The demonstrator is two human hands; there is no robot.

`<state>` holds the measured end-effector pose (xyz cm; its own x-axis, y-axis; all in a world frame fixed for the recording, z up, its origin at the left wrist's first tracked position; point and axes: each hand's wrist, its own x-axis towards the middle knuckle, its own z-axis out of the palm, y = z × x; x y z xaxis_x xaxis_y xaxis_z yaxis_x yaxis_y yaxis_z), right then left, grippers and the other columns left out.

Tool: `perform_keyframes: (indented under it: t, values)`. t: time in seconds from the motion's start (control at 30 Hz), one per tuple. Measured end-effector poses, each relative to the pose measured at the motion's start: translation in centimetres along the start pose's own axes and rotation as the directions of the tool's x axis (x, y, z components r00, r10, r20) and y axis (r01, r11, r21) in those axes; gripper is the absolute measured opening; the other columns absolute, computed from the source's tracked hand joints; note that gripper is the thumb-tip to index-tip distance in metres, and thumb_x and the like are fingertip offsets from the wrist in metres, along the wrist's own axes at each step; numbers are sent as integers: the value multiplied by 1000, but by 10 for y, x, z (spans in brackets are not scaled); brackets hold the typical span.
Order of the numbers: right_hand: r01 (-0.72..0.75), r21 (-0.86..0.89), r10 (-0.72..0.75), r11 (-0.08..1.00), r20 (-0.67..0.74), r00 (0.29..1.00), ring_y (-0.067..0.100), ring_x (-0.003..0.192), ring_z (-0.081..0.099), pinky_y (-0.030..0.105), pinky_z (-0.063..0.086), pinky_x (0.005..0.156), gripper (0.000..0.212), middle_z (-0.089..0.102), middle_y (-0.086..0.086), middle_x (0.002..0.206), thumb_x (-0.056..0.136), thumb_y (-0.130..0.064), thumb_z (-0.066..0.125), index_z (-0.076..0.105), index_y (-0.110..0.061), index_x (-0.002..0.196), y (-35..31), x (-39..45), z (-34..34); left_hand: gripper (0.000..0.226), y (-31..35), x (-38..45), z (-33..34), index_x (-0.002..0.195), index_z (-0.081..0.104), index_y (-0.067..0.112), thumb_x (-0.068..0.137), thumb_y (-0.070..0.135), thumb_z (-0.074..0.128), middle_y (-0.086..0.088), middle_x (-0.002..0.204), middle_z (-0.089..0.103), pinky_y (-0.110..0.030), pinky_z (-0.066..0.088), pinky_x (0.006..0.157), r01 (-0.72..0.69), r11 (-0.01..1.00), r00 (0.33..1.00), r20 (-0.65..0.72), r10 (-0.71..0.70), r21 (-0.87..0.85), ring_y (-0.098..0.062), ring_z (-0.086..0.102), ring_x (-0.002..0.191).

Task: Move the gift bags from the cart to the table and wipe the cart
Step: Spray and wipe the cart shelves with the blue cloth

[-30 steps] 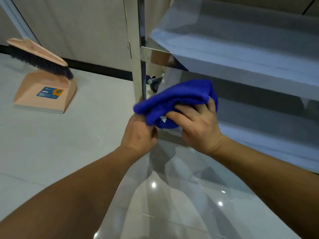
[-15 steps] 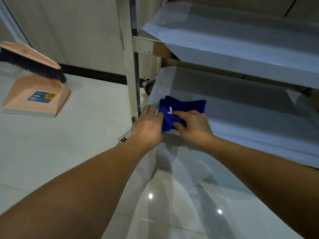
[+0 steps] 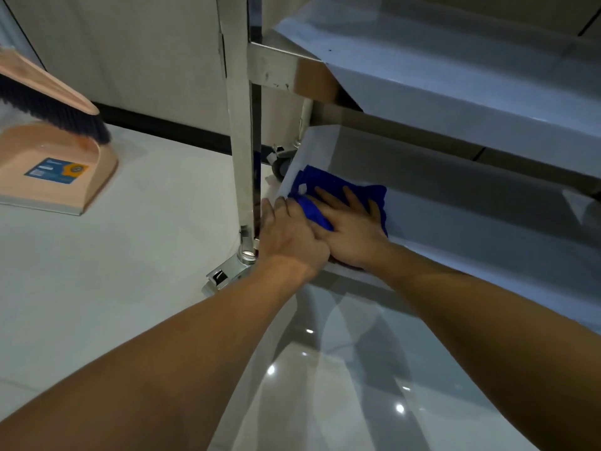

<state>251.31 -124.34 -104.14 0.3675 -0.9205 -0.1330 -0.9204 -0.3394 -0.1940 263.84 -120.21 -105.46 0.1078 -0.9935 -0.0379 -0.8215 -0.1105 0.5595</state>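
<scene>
A blue cloth (image 3: 328,187) lies flat on the bottom shelf (image 3: 471,222) of the steel cart, near its left end. My right hand (image 3: 349,222) presses down on the cloth with its fingers spread straight. My left hand (image 3: 289,232) sits beside it at the shelf's left corner, against the cart's upright post (image 3: 242,131), fingers touching the cloth's left edge. Whether those fingers pinch the cloth I cannot tell. No gift bags are in view.
The cart's middle shelf (image 3: 455,92) hangs over the bottom one. A caster wheel (image 3: 281,166) shows behind the post. A peach dustpan (image 3: 55,170) with a brush (image 3: 48,102) stands on the floor at left. The glossy top shelf (image 3: 341,385) lies below my arms.
The cloth went from bunched in both hands above the shelf to laid flat on the bottom shelf. My right hand opened and now presses on it.
</scene>
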Motion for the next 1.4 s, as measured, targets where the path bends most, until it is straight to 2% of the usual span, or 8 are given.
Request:
perform_keyframes:
  t: [0.13, 0.3, 0.47, 0.77, 1.0, 1.17, 1.23, 1.4]
  values:
    - [-1, -64, 1, 998, 4, 1000, 24, 155, -4, 62, 2, 120, 65, 2, -20, 167, 98, -70, 27, 4, -52, 155, 8, 32, -1, 85, -4, 18, 12, 152, 28, 3, 74, 34, 32, -19, 151, 40, -50, 20, 122, -51, 996, 993, -102, 58, 76, -40, 33, 142]
    - [50, -27, -52, 998, -93, 994, 21, 155, 4, 61, 6, 120, 64, 10, -20, 166, 98, -70, 28, 14, -48, 156, 27, 67, -3, 78, 0, 27, 14, 155, 23, 4, 89, 46, 26, -21, 146, 44, -52, 42, 100, -64, 974, 981, -165, 101, 217, -42, 46, 122]
    - [65, -12, -66, 998, -144, 987, 21, 153, 11, 60, 9, 119, 72, 19, -18, 165, 87, -71, 28, 23, -45, 155, 46, 108, -11, 80, 11, 22, 25, 156, 25, 11, 94, 59, 40, -19, 150, 40, -55, 42, 100, -25, 965, 977, -199, 79, 261, -46, 43, 128]
    - [55, 26, -50, 998, -172, 984, 24, 151, 21, 61, 14, 118, 66, 27, -13, 163, 92, -70, 38, 31, -43, 152, 67, 171, -22, 63, 19, 23, 26, 138, 49, 17, 96, 61, 36, -19, 153, 38, -57, 38, 105, 12, 950, 985, -167, 43, 313, -46, 37, 134]
    - [-136, 86, 148, 987, -163, 975, 30, 152, 15, 60, 9, 119, 72, 22, -5, 165, 88, -77, 40, 28, -47, 152, 66, 208, -29, 62, 17, 25, 33, 137, 53, 14, 97, 58, 38, -19, 153, 42, -57, 34, 112, -15, 955, 971, -222, 84, 296, -41, 34, 143]
    - [-283, 192, 308, 939, -114, 944, 37, 151, 14, 57, 13, 118, 100, 18, 3, 166, 72, -89, 40, 21, -41, 157, 66, 223, -35, 65, 18, 24, 33, 145, 47, 13, 99, 58, 36, -16, 160, 36, -55, 27, 118, -26, 959, 975, -205, 87, 282, -36, 27, 150]
    - [-337, 226, 368, 914, -112, 923, 38, 150, 17, 57, 14, 118, 95, 20, 7, 165, 76, -86, 45, 24, -40, 157, 63, 226, -37, 65, 19, 24, 33, 145, 47, 12, 99, 57, 37, -17, 159, 36, -56, 27, 118, -27, 965, 974, -209, 83, 259, -37, 27, 149]
    - [-282, 197, 317, 939, -173, 933, 38, 140, 36, 59, 25, 115, 74, 40, 8, 155, 86, -78, 40, 43, -36, 148, 65, 219, -27, 62, 18, 26, 32, 146, 44, 14, 99, 54, 37, -16, 160, 33, -56, 23, 120, -42, 975, 980, -182, 83, 217, -36, 23, 151]
